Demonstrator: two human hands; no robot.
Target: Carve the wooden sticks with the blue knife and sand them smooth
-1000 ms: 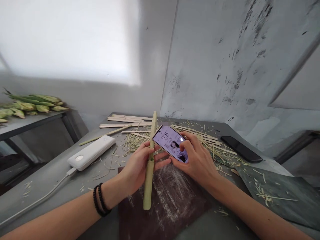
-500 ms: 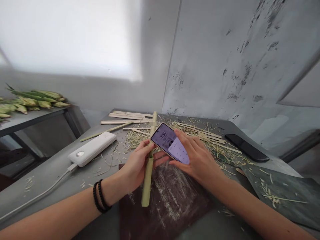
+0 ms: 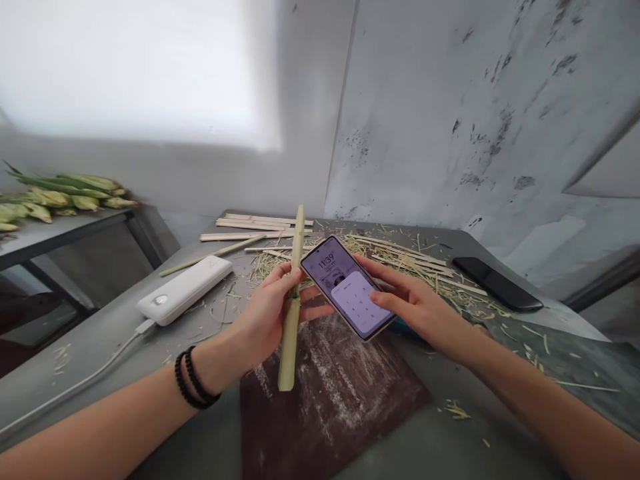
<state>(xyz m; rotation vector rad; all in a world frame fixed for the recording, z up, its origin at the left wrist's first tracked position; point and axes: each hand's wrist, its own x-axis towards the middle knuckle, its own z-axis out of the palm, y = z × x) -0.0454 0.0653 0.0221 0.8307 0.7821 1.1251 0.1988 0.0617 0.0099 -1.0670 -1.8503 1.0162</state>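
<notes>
My left hand (image 3: 263, 313) is closed around a pale green bamboo strip (image 3: 289, 353), the thumb pressed near a joint midway along it. The strip stands out above and below the hand, tilted slightly. In my right hand (image 3: 425, 307) is a smartphone (image 3: 334, 267), its lit screen showing 11:39 and a number keypad. The right thumb rests on the keypad, with the other fingers partly hidden behind the phone. The phone's left edge is close to the left hand's fingers. Beneath both hands lies a dark brown sheet (image 3: 330, 407) with pale scuffs.
A white power bank (image 3: 185, 290) with a cable sits at left. Split strips (image 3: 250, 236) and fine shavings (image 3: 275, 267) cover the table's back. A black phone (image 3: 495, 283) lies at right, beside a dark green sheet (image 3: 590, 367). Corn ears (image 3: 75, 193) fill a side table.
The right hand has drawn back and now grips the phone by its right side, thumb on the keypad, where before it covered the screen's edge. More of the screen shows; the bamboo strip shifted slightly left.
</notes>
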